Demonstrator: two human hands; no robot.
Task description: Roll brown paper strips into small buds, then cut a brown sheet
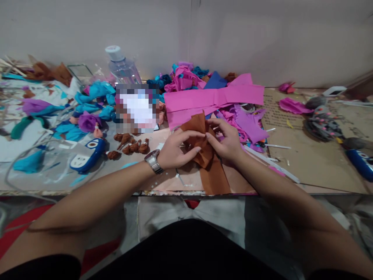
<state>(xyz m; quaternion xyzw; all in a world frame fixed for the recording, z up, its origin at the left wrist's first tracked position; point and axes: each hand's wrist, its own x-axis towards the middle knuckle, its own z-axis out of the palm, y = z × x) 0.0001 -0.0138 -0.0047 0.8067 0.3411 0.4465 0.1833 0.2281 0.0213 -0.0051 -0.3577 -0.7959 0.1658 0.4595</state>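
Note:
A brown crepe paper strip (pixel 214 175) hangs from my hands toward the table's front edge, its upper part folded and gathered. My left hand (pixel 176 149), with a metal watch (pixel 154 161) on the wrist, grips the gathered part from the left, thumb and fingers around it. From the right, my right hand (pixel 225 140) pinches the same paper near its upper folds. Just left of my left hand lie several small twisted brown paper pieces (pixel 135 146). Pink paper strips (pixel 215 99) are spread behind the hands.
A clear bottle (pixel 124 70) stands at the back left, near a blurred bright screen (pixel 138 111). Blue and purple paper flowers (pixel 89 121) and a blue glue-gun-like device (pixel 89 154) lie left. Cardboard (pixel 291 144) and a dark pincushion-like object (pixel 322 124) are right.

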